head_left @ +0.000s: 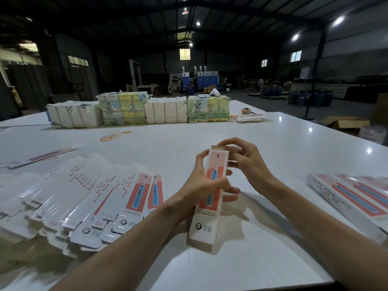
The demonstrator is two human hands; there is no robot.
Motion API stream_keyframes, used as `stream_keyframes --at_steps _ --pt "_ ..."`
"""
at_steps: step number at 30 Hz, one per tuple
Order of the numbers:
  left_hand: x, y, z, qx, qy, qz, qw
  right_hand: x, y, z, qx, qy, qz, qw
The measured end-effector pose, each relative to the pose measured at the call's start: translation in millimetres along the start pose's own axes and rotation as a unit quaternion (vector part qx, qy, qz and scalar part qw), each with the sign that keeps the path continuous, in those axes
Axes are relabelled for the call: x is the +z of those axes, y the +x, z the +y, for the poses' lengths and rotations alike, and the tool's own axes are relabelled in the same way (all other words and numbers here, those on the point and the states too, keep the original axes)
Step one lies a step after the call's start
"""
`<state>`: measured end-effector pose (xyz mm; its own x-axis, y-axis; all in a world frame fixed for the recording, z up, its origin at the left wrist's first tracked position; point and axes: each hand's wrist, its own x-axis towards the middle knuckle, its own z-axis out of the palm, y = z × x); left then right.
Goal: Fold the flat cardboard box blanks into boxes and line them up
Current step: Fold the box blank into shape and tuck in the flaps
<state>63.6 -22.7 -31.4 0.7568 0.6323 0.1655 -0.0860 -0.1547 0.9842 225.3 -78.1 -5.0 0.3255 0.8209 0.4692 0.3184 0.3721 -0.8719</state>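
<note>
While your left hand (201, 183) grips the box (210, 199), your right hand (249, 162) pinches its far flap (214, 147) — mostly hidden.

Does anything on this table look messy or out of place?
The flat blanks on the left lie in a loose, slid-apart heap, rubber bands are scattered mid-table, and the wrapping of the far-left bundle looks torn. The folded boxes on the right lie in a tidy row.
</note>
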Motion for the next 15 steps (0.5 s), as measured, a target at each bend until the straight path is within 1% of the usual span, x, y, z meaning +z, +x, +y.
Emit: stream_keyframes --at_steps 2,5,9,15 --pt "0.4 -0.3 1.0 -0.007 0.000 0.004 1.000 -0.5 -0.5 -4.9 0.002 0.015 -0.013 1.000" --pt "0.1 -0.9 2.4 -0.010 0.014 0.023 1.000 -0.7 0.1 -11.6 0.030 0.077 -0.038 0.996" --pt "0.0 -3.2 3.3 0.011 0.052 0.024 0.998 1.2 1.9 -13.6 0.061 0.110 -0.001 0.992" --pt "4.0 -6.9 5.3 0.037 0.075 0.018 0.996 -4.7 4.5 -14.7 0.122 0.162 0.016 0.979"
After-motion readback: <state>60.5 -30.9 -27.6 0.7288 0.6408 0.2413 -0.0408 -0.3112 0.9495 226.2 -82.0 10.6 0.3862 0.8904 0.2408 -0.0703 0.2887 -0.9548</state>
